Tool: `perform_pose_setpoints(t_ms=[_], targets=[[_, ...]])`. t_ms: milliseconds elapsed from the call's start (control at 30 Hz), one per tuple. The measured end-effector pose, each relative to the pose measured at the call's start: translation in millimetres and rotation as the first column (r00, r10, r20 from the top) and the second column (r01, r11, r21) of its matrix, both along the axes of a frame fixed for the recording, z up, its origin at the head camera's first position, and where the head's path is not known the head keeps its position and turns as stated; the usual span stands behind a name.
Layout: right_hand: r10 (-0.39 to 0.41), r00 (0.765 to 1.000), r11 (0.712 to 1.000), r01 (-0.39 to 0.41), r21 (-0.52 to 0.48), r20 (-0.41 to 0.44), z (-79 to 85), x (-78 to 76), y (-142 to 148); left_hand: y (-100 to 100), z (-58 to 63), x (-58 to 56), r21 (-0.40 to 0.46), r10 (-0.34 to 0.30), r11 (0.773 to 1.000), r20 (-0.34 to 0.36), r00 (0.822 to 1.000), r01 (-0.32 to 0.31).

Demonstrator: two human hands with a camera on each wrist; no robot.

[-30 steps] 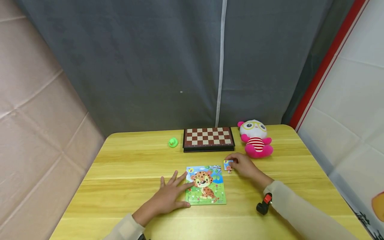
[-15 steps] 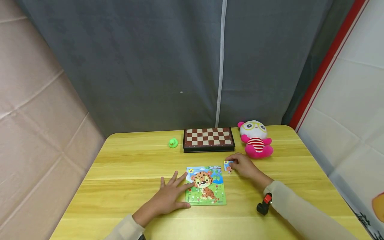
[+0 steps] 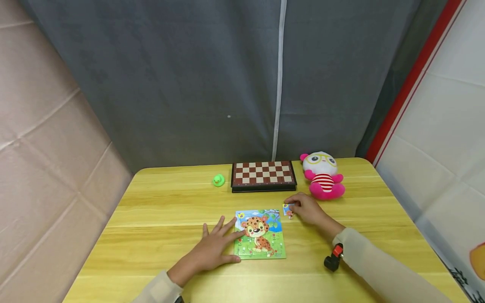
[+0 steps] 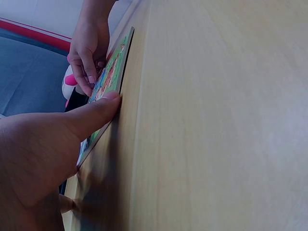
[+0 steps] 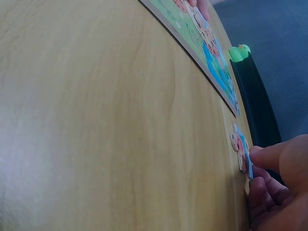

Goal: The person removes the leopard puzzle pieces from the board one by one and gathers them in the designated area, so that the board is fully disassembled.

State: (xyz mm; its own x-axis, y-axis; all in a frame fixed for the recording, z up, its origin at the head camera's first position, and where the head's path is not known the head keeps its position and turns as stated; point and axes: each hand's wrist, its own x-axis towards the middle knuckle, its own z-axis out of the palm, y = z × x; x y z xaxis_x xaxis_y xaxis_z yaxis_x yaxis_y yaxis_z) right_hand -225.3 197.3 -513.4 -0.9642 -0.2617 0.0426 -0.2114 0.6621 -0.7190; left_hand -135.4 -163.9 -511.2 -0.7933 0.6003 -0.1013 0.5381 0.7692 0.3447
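Note:
A square jigsaw puzzle (image 3: pixel 261 244) with a cartoon leopard on green and blue lies flat on the wooden table. My left hand (image 3: pixel 212 249) is spread at its left side, fingertips over the picture and thumb (image 4: pixel 98 111) at the near edge. Just off the puzzle's upper right corner, my right hand (image 3: pixel 307 209) pinches a small puzzle piece (image 3: pixel 286 209) printed with blue, yellow and part of a spotted animal. The right wrist view shows the thumb on that puzzle piece (image 5: pixel 240 148), close over the table, with the other fingers curled at its far side.
A folded chessboard (image 3: pixel 263 173) lies behind the puzzle at the table's back edge. To its left stands a green toy duck (image 3: pixel 218 180); to its right sits a pink and white plush toy (image 3: pixel 323 176), close behind the right hand. A grey curtain (image 3: pixel 189 84) hangs behind the table.

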Motion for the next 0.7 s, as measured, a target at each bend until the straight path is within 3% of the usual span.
perform_pose_setpoints(t_ms=[700], targets=[[0.009, 0.998, 0.999, -0.005, -0.045, 0.069, 6.5, -2.2, 0.5, 0.6, 1.6, 0.9, -0.002, 0.001, 1.000, -0.008, 1.000, -0.001]])
